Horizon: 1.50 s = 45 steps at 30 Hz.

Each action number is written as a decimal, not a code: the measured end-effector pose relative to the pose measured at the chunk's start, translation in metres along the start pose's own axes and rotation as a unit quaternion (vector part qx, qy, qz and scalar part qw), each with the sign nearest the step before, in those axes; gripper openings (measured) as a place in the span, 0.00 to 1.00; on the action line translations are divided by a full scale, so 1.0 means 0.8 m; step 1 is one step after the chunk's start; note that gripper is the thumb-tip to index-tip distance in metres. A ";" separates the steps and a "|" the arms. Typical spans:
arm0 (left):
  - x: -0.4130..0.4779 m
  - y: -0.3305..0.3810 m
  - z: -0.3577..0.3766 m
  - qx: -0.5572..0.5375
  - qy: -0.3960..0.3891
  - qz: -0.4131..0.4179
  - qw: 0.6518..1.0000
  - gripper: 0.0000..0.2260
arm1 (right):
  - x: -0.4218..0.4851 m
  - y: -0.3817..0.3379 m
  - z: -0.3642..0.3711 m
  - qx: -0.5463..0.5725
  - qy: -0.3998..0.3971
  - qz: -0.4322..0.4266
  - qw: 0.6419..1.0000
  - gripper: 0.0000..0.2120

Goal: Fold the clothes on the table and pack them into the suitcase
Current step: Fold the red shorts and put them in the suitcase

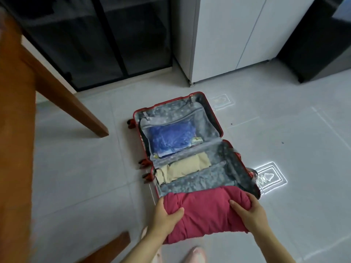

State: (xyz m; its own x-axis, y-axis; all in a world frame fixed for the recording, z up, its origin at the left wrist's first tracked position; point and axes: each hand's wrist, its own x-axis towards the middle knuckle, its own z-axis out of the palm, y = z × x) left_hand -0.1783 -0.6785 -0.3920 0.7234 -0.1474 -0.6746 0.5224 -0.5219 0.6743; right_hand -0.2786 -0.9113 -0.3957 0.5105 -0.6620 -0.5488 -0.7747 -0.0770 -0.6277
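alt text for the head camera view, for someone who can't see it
A left hand and right hand grip a folded red garment by its ends at the near edge of an open suitcase on a grey tiled floor. A beige garment lies in its near half, a blue item behind mesh in the far half.

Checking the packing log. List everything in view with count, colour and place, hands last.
suitcase: 1, red, open flat on the floor
blue garment: 1, blue, far half, under mesh
beige garment: 1, beige, near half
pink garment: 1, dark pink, folded, at the suitcase's near edge
table: 1, brown wood, left
glass cabinet: 1, dark, far left
white cabinet: 1, white, far centre
black unit: 1, black, far right
slippers: 2, pink, bottom edge
left hand: 1, grips the pink garment's left end
right hand: 1, grips its right end
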 end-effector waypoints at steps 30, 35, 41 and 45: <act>0.547 -0.176 0.286 0.436 0.172 0.338 0.816 0.37 | 0.600 0.205 0.213 -0.391 0.264 -0.317 0.823 0.32; 0.552 -0.188 0.289 0.545 0.066 0.432 0.715 0.24 | 0.592 0.227 0.244 -0.367 0.254 -0.343 0.827 0.25; 0.567 -0.200 0.282 0.612 -0.052 0.317 0.723 0.30 | 0.615 0.226 0.261 -0.381 0.080 -0.204 0.898 0.32; 0.579 -0.203 0.268 0.645 -0.102 0.306 0.693 0.38 | 0.621 0.220 0.262 -0.401 0.004 -0.172 0.900 0.40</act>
State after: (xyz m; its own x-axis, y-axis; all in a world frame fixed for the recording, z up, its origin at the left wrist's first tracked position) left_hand -0.0251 -0.8424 -0.8783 0.4840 -0.7194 -0.4983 -0.7864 -0.6073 0.1130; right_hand -0.0832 -1.0974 -0.8942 0.7714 -0.5011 -0.3922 -0.5932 -0.7893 -0.1582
